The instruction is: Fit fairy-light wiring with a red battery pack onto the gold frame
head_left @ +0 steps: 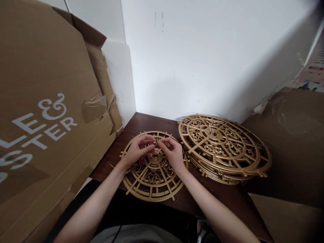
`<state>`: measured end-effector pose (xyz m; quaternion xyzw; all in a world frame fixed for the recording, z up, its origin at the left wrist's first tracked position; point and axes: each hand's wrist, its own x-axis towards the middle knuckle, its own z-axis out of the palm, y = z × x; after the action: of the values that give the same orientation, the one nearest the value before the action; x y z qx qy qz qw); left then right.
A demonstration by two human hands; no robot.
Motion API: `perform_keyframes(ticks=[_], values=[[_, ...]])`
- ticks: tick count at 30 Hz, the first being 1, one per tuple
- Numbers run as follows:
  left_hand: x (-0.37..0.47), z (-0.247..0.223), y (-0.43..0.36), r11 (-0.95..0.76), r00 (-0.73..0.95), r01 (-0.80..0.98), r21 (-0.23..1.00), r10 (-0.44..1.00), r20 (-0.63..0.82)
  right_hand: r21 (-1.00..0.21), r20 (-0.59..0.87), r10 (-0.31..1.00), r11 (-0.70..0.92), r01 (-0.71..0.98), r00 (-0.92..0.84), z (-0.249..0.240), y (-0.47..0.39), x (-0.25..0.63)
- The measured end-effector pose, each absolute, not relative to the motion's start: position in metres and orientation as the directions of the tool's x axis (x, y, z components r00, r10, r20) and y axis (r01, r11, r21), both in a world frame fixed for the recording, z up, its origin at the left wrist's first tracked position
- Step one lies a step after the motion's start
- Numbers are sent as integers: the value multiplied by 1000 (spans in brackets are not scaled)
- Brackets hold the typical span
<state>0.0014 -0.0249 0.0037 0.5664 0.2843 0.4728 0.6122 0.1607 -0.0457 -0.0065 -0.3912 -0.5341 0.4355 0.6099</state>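
Observation:
A round gold openwork frame [154, 194] lies flat on the dark brown table [144, 121], close to my body. Over its centre, my left hand [139, 150] pinches a small red and white piece [154, 143] between thumb and fingers. My right hand [172, 152] meets it from the other side, its fingertips closed at the same piece; what exactly they grip is too small to make out. Red strands hang below my left fingers. The fingertips of both hands nearly touch, and they hide part of the frame's upper middle.
A stack of similar gold frames [227, 163] stands on the table at the right, with thin wires on top. A large printed cardboard box [50, 67] fills the left side. More cardboard [291, 141] is at the right, and a white wall [189, 67] rises behind.

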Motion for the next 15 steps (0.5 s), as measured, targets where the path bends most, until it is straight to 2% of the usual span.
perform_keyframes(ticks=[2,4,8,12,15], values=[[0,3,-24,-92,344,-257,962,921,180,-921,378,920,385,-60,101,-4,-47,162],[-1,2,-21,-98,261,-288,953,949,176,-869,494,861,490,65,117,1,-50,164],[-4,2,-12,-58,51,-441,896,995,89,-680,679,733,650,339,-42,6,-58,162],[-6,4,-6,-12,-65,-476,879,998,-22,-513,708,658,729,453,-257,-5,-64,149],[-4,6,-7,-68,-125,-405,912,992,19,-523,651,657,752,402,-380,-16,-67,138]])
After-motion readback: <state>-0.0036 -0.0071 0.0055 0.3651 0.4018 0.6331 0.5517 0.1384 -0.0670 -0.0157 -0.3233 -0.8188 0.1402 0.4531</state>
